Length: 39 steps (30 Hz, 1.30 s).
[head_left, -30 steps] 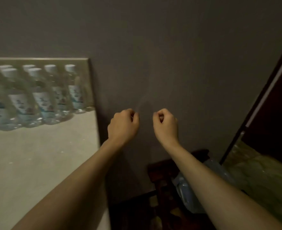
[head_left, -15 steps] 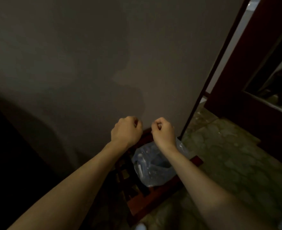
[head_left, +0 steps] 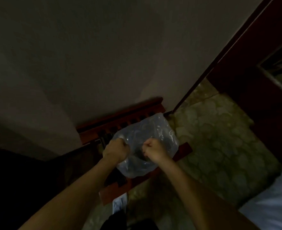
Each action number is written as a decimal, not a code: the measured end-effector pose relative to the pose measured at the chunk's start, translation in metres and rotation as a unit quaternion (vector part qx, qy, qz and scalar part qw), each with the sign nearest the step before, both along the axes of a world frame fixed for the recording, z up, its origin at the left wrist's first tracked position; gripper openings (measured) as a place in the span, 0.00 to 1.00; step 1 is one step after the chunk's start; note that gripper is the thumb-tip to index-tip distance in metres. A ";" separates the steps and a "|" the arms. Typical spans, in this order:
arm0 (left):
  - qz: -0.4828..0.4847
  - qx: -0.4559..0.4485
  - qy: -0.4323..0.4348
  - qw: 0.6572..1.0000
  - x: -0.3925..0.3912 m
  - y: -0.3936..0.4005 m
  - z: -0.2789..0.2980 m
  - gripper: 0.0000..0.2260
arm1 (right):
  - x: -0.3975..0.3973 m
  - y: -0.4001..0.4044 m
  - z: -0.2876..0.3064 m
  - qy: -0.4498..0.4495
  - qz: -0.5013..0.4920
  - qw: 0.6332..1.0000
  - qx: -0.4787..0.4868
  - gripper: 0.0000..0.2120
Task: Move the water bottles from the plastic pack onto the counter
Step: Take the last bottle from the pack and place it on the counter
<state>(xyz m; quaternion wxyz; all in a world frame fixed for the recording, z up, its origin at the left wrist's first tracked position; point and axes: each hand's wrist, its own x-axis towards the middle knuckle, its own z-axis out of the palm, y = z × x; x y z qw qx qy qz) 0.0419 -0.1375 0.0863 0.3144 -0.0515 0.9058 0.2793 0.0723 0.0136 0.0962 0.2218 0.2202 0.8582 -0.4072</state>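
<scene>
Both sets of fingers are curling tight, and they seem to be gripping the film at the mouth of the clear, crumpled plastic pack (head_left: 147, 143), though the dim, smeared picture makes it hard to be sure the film is really between them; the left hand (head_left: 116, 150) is closing at the pack's left edge, the right hand (head_left: 153, 151) at its near middle, with a dark opening gaping between the two fists. A second ago the same fists were hanging clenched in mid-air against the bare grey wall (head_left: 103, 55), holding nothing, and the counter with its row of bottles was standing off to the left; half a second ago the pack was only coming into sight below the wrists; now the hands are lying right on it and the counter is out of view, so the person is turning from the set-down place back to the source. In my judgement this means another fetch is beginning: the mouth is being spread or pulled open before anything is lifted out. The pack is sitting on a dark red wooden slatted stand (head_left: 183, 149) low against the wall, beside the mottled green stone floor (head_left: 219, 138); whether any water bottles are left inside I cannot tell, since the film shows only glints and shadow. A pale blue cloth (head_left: 269, 196) is lying at the lower right.
</scene>
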 end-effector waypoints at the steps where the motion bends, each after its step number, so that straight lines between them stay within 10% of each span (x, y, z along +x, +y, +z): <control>1: 0.004 -0.005 -0.017 1.000 0.000 -0.002 -0.011 0.14 | -0.002 -0.001 -0.010 -0.017 0.012 1.000 0.001 0.08; 23: 0.225 0.044 -0.121 0.966 0.009 -0.006 -0.202 0.13 | -0.034 -0.005 -0.194 -0.186 -0.007 0.982 -0.027 0.11; 39: 0.073 -0.142 -0.165 0.973 0.004 0.020 -0.225 0.15 | -0.042 -0.002 -0.212 -0.255 0.050 0.960 -0.107 0.16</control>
